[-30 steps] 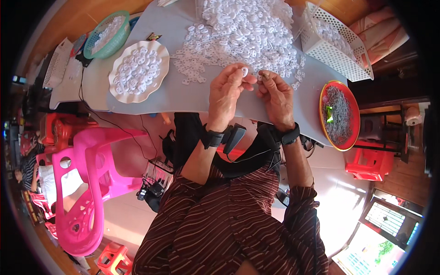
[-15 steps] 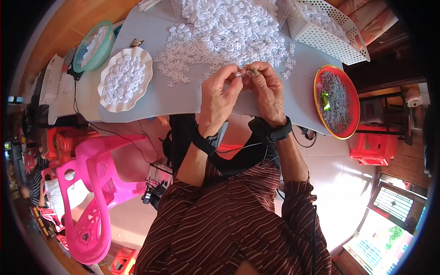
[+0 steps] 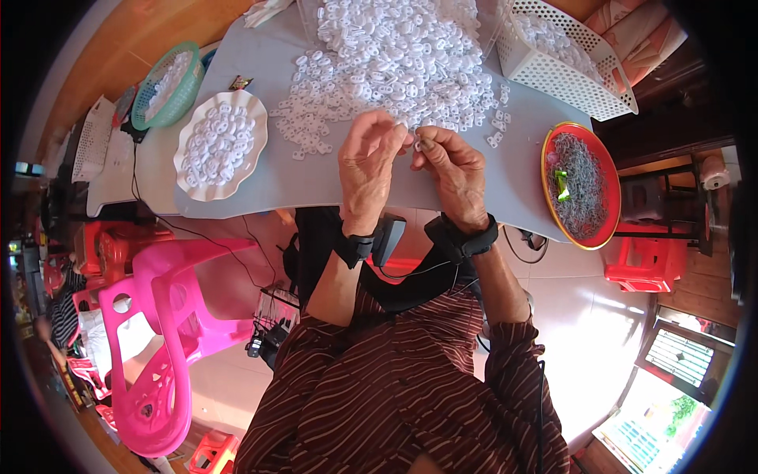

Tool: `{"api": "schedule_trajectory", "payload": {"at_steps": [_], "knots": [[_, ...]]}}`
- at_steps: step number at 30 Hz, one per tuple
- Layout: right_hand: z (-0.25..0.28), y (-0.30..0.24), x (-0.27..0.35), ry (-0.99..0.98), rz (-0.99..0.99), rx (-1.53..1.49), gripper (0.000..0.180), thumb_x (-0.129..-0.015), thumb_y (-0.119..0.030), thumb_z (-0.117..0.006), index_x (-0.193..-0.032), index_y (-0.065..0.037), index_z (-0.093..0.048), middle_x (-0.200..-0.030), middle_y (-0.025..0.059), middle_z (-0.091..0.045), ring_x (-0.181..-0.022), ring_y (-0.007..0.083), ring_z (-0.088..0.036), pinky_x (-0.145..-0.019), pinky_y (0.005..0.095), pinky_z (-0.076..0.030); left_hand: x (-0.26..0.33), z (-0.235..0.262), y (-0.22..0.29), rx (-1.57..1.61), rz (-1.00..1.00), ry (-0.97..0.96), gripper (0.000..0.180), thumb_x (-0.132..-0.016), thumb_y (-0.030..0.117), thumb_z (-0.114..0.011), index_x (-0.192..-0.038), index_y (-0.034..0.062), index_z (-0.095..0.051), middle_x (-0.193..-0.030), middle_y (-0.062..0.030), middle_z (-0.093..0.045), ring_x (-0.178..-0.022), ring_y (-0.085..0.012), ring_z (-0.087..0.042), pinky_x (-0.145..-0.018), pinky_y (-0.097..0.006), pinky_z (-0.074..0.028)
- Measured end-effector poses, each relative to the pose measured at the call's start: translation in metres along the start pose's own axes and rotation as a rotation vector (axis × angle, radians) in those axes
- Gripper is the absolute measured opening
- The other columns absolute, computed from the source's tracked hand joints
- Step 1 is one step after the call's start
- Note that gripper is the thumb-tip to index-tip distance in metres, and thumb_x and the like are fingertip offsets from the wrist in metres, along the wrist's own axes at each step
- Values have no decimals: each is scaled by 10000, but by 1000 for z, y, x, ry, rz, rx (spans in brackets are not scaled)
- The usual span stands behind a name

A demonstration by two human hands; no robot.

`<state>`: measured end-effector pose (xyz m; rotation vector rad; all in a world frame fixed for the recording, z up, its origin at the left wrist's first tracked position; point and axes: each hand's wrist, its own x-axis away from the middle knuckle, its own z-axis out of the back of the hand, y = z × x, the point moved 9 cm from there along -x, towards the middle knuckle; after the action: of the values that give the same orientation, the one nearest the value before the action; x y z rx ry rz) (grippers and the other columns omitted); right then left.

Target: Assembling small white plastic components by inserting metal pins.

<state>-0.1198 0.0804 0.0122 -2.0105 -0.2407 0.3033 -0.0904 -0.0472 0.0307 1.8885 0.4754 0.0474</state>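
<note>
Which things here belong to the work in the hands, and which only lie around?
In use: left hand, right hand, small white piece between them, white pile, white plate, red plate.
Lying about: pink chair, green basket, white basket.

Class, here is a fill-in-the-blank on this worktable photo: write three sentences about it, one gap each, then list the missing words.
1. Both hands pinch a small ____ piece together.
2. The scalloped plate lies to the person's ____.
3. The tray of grey metal bits has an ____ rim.

Missing words: white; left; orange
</note>
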Motion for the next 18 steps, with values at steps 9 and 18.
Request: {"api": "schedule_trajectory", "payload": {"at_steps": [9, 18], "knots": [[-10, -9, 0, -64, 25, -22, 108, -886, -53, -594, -971, 7, -565, -872, 58, -619, -704, 95, -547, -682, 215, -458, -1, -1, 6, -80, -89, -14, 126, -924, 119, -549, -989, 10, -551, -864, -15, -547, -760, -84, -537, -697, -242, -475], [-3, -5, 0, -12, 53, 34, 126, -864, -48, -626, -970, 0, -576, -853, 35, -624, -709, 91, -575, -660, 211, -475, 2, -8, 20, -322, -250, -19, 95, -938, 95, -508, -969, 12, -542, -785, -11, -529, -713, -79, -474, -655, -230, -447]]}}
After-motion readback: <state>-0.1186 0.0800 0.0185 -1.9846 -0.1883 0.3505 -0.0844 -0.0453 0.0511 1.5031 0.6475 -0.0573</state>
